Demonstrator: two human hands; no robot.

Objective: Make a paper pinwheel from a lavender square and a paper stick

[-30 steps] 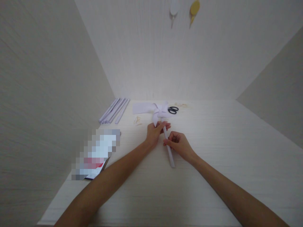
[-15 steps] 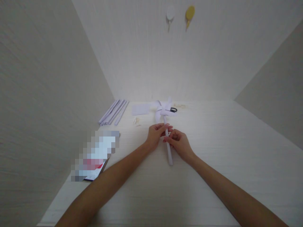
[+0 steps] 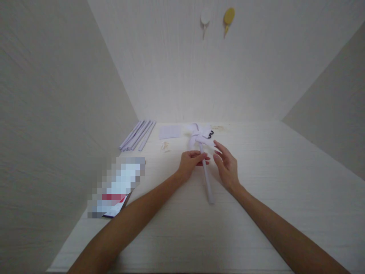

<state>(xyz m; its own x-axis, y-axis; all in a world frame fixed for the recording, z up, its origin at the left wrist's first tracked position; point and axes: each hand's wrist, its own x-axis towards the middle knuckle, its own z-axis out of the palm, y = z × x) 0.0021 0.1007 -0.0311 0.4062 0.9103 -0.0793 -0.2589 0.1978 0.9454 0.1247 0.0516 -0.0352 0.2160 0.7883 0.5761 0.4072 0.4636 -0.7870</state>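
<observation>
Just now, near frame centre: left hand [image 3: 190, 163] pinching the white paper stick [image 3: 206, 177] of a paper pinwheel [image 3: 199, 134], grip pressed together. Right hand [image 3: 226, 165] beside the stick, fingers spread, not touching. Rolled paper sticks [image 3: 137, 134] at left on the tabletop [image 3: 256, 213], scissors [image 3: 211, 134] behind the pinwheel.

The left hand [image 3: 190, 163] pinches the paper pinwheel [image 3: 203, 152] by its stick; the right hand [image 3: 226, 164] is open beside it.
</observation>
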